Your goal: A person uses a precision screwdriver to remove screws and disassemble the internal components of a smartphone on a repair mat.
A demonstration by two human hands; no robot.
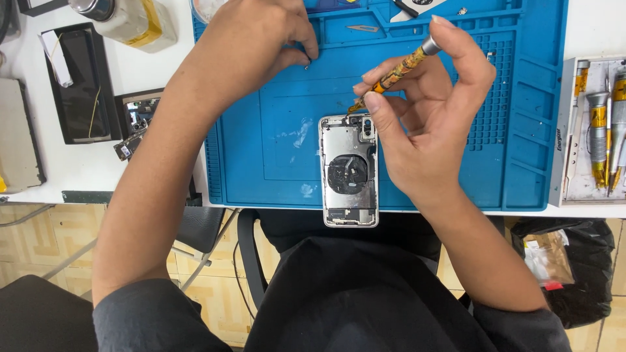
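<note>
We keep right hand (424,124) pinching orange patterned screwdriver (394,73) upright over opened silver phone frame (349,171); left hand (251,45) pinches tiny screw (307,64) on blue silicone mat (274,143).

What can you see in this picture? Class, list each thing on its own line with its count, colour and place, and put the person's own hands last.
Work mat: one, blue, on the white table.
Phone housing: one, silver, opened, at the mat's near edge.
Screwdriver: one, orange-patterned with silver cap, tip near the housing's top.
Tool tray: one, grey, right of the mat, holding similar screwdrivers.
Dark screen panel: one, black, left of the mat.
Bottle: one, pale with yellow label, lying top left.
Black bag: one, below the table at right.
Left hand: pinching a small dark part on the mat's upper area.
Right hand: holding the screwdriver.
</note>
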